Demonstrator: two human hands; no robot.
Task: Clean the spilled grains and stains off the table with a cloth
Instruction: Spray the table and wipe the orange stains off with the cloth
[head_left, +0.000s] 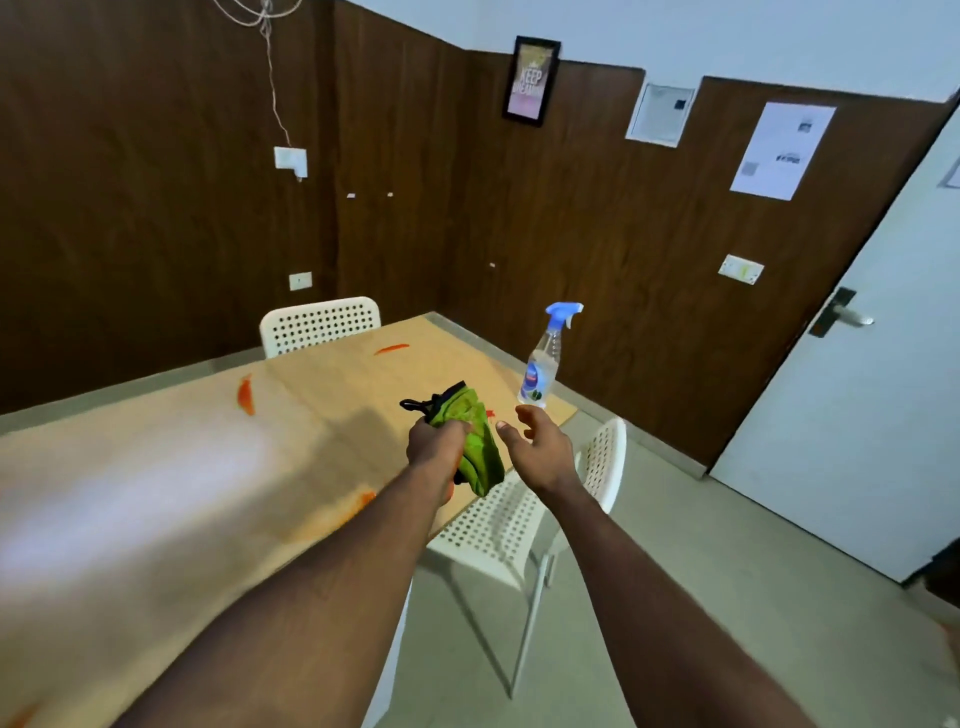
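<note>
My left hand (435, 441) grips a bunched green cloth (478, 441) with a black edge and loop, held just above the right end of the light wooden table (332, 395). My right hand (537, 441) hovers beside the cloth with fingers spread and relaxed, holding nothing, a short way below a clear spray bottle (543, 364) with a blue trigger head. Orange-red stains mark the tabletop: one smear at the far side (392, 349), one to the left (245, 395), one near my left forearm (358, 506). No grains are discernible.
A white perforated chair (319, 323) stands at the table's far side, another (524, 514) at the near right edge below my hands. Brown panelled walls close in behind. A white door (852, 374) is at right, with grey tiled floor before it.
</note>
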